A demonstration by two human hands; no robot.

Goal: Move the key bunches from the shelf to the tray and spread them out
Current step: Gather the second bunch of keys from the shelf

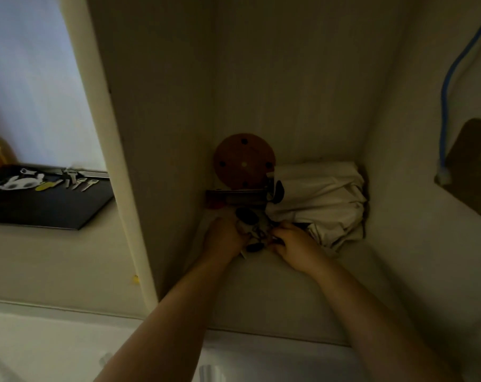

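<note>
Both my hands reach deep into a dim shelf compartment (261,293). My left hand (224,237) and my right hand (295,245) close around a key bunch (254,230) with dark fobs and a pale tag, lying on the shelf floor between them. Which hand bears the bunch is hard to tell in the dark. Outside the shelf at the far left, a black tray (49,208) holds another key bunch (47,181), spread out with a white charm, a yellow tag and several silver keys.
A crumpled white cloth bag (324,199) fills the back right of the shelf. A round brown sanding disc (243,161) leans on the back wall above a flat tool (235,195). The shelf's side panel (140,161) stands between shelf and tray. A blue cable (444,106) hangs at right.
</note>
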